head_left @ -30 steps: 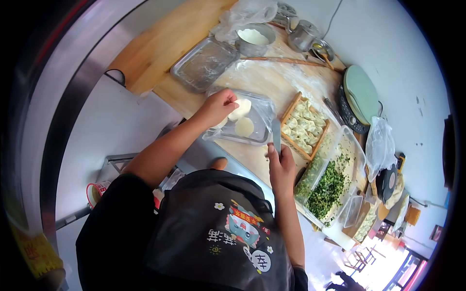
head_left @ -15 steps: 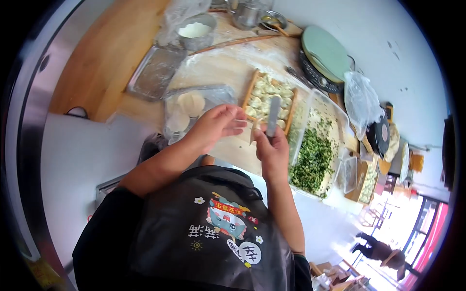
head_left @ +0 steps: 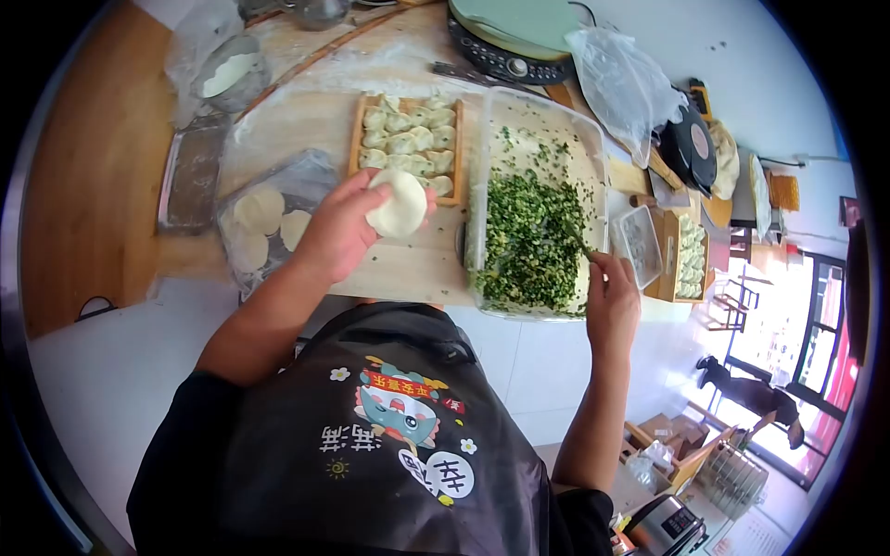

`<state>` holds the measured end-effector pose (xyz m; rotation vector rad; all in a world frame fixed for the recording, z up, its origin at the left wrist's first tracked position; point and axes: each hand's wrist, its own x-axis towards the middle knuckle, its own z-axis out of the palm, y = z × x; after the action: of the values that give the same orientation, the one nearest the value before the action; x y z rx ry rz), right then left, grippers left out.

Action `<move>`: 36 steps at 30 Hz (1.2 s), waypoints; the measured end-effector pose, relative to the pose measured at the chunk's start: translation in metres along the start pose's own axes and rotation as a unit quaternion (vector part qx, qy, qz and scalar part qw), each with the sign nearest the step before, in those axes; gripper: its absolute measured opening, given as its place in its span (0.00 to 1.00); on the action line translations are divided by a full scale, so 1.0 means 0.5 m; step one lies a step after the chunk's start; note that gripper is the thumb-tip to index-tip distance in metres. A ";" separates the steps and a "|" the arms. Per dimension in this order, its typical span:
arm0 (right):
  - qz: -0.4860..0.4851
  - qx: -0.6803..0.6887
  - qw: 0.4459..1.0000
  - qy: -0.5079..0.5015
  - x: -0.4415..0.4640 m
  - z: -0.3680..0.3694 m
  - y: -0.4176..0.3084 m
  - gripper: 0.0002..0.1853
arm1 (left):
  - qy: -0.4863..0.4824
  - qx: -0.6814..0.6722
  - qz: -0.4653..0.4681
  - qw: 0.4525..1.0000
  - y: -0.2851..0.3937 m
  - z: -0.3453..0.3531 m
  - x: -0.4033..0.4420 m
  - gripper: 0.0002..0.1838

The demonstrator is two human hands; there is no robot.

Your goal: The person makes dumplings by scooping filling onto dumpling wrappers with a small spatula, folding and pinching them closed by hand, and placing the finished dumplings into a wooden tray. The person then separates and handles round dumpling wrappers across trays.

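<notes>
Dough wrapper (head_left: 399,206), thumb-pinched in our left hand (head_left: 343,229), partly hid the dumpling tray (head_left: 357,137); our right hand (head_left: 612,301) gripped a tool (head_left: 580,239) in chopped greens (head_left: 527,243) farther right.

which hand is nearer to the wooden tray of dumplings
Left. The left hand, holding a round wrapper, overlaps the near edge of the wooden tray in this view; the right hand is farther off, beyond the chopped greens.

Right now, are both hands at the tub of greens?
No, only the right hand is at the tub; the left hand holds a round dough wrapper outside it.
</notes>
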<state>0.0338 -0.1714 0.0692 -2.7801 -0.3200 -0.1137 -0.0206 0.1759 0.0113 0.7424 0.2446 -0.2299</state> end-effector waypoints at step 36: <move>-0.264 0.146 0.887 -0.350 0.041 0.179 0.078 0.07 | 0.035 -0.082 -0.039 0.995 -0.087 0.052 0.030 0.23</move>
<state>0.0664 -0.1724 -0.0251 -2.2597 -1.1565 0.7621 -0.0155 0.1248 -0.0025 0.5799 0.3562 -0.2555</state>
